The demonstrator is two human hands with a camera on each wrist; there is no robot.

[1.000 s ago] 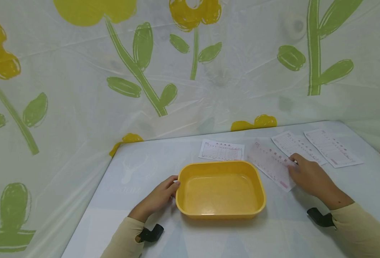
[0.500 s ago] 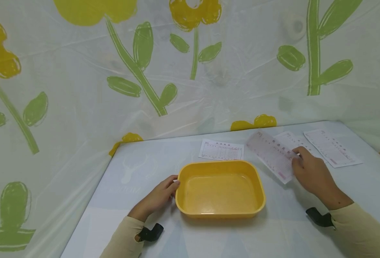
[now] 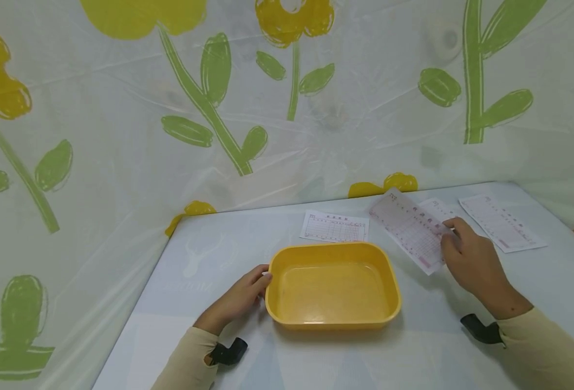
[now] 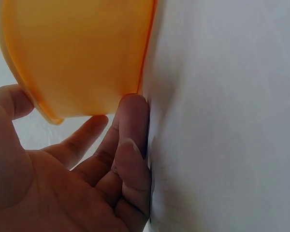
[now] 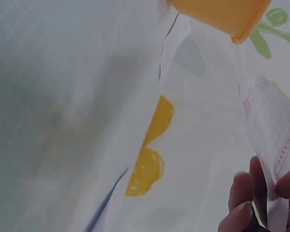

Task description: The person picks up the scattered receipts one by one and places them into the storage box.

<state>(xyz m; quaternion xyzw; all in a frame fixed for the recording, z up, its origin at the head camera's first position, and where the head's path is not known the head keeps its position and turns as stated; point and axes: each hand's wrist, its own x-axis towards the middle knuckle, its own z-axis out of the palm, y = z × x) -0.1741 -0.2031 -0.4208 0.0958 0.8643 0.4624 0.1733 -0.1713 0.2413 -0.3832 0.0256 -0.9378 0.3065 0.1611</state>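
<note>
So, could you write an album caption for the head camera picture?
Left hand on a yellow tray, right hand holding up a printed slip; three more slips lie on the table.

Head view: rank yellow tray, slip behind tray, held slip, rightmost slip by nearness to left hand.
1. Yellow tray: touching the left hand, to its right.
2. Slip behind tray: beyond the tray's far rim.
3. Held slip: in the right hand.
4. Rightmost slip: far right.

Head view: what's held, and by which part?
Right hand: a printed slip, pinched near a right-end corner. Left hand: the yellow tray, gripped at its left end.
</note>
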